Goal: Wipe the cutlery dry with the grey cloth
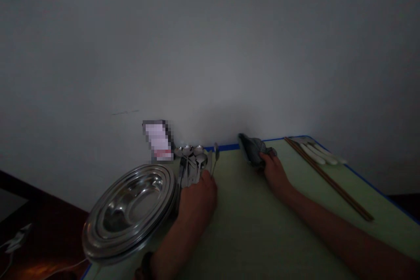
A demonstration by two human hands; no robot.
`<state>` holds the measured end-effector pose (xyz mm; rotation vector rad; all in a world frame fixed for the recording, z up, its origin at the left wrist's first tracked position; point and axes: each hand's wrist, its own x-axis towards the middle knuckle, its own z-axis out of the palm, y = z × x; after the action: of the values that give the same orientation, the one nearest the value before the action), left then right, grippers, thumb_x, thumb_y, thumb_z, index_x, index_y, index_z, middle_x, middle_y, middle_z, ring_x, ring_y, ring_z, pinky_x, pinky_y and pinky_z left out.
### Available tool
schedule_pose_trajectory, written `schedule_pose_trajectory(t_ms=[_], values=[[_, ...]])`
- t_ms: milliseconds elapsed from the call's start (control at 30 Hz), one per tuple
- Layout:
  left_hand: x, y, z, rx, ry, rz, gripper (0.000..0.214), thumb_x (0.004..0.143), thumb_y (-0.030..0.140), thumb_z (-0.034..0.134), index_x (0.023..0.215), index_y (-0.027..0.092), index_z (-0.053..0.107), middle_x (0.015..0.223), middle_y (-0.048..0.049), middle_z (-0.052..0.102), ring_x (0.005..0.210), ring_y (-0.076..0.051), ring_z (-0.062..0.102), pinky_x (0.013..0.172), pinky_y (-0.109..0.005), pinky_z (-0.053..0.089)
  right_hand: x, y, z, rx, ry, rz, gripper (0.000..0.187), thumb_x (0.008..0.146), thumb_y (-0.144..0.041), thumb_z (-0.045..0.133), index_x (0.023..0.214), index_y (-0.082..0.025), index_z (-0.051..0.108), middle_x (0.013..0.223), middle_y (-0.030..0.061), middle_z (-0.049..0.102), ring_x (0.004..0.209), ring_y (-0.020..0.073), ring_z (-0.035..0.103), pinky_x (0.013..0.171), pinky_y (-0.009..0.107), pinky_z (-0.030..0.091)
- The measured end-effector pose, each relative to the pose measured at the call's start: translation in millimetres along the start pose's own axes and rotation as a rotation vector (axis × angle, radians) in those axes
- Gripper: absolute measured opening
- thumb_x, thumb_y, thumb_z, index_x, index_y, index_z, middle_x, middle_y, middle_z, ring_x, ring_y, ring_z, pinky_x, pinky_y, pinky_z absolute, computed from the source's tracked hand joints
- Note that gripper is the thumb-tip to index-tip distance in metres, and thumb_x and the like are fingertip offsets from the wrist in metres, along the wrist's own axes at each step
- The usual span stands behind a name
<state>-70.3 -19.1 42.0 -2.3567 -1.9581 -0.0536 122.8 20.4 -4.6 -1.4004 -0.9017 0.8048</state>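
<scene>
My left hand (pixel 199 194) is closed at the front of the cutlery group, seen from the back with its fingertips mostly hidden. A metal spoon (pixel 215 152) rises from it at the right, handle running down into my fingers. Just beyond the hand lie several more metal spoons (pixel 201 160) and other cutlery, side by side near the wall. In my right hand (pixel 275 173) is a bunched grey cloth (pixel 252 151), pinched at its right side near the table's back edge.
Stacked metal plates (pixel 166 218) with deep hollows stand left of my left hand. Behind them a phone (pixel 159 140), its picture blurred out, leans on the wall. Wooden chopsticks (pixel 328 177) and white-handled knives (pixel 315 153) lie at right on the green, blue-edged table (pixel 243 236).
</scene>
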Motion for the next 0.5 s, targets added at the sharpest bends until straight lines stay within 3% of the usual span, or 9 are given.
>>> schedule_pose_trajectory(t_ms=[133,233,400,500], values=[[-7,16,-4.7,-0.524,0.004,0.078,0.024,0.09,0.032,0.026,0.091,0.017,0.046,0.057,-0.0027,0.058,0.049,-0.02,0.057,0.046,-0.027,0.034,10,4,2,0.495,-0.061,0.214,0.006,0.068,-0.025,0.051,0.068,-0.021,0.056,0.07,0.0011,0.059,0.068,0.0176,0.056,0.06,0.032,0.047],[-8,26,4.1,-0.952,-0.081,0.024,0.024,0.086,0.038,0.031,0.09,0.02,0.045,0.047,0.0054,0.048,0.043,-0.015,0.047,0.044,-0.023,0.032,18,2,0,0.792,-0.159,0.308,0.007,0.067,-0.021,0.051,0.072,-0.021,0.056,0.076,0.0001,0.062,0.07,0.0164,0.057,0.063,0.033,0.049],[-7,28,22.7,-1.219,-0.063,-0.1,0.02,0.076,0.031,0.042,0.088,0.019,0.051,0.051,0.0066,0.043,0.048,-0.013,0.043,0.047,-0.021,0.033,21,-2,-5,0.905,-0.229,0.369,0.011,0.063,-0.018,0.048,0.07,-0.02,0.057,0.076,0.0011,0.063,0.069,0.0159,0.057,0.067,0.033,0.048],[-7,26,27.0,-1.319,-0.031,-0.096,0.026,0.078,0.037,0.044,0.095,0.018,0.051,0.055,0.0061,0.045,0.048,-0.012,0.04,0.047,-0.021,0.033,20,2,-4,0.84,-0.243,0.295,0.012,0.061,-0.02,0.05,0.07,-0.02,0.058,0.073,0.0,0.062,0.069,0.0153,0.055,0.067,0.031,0.045]])
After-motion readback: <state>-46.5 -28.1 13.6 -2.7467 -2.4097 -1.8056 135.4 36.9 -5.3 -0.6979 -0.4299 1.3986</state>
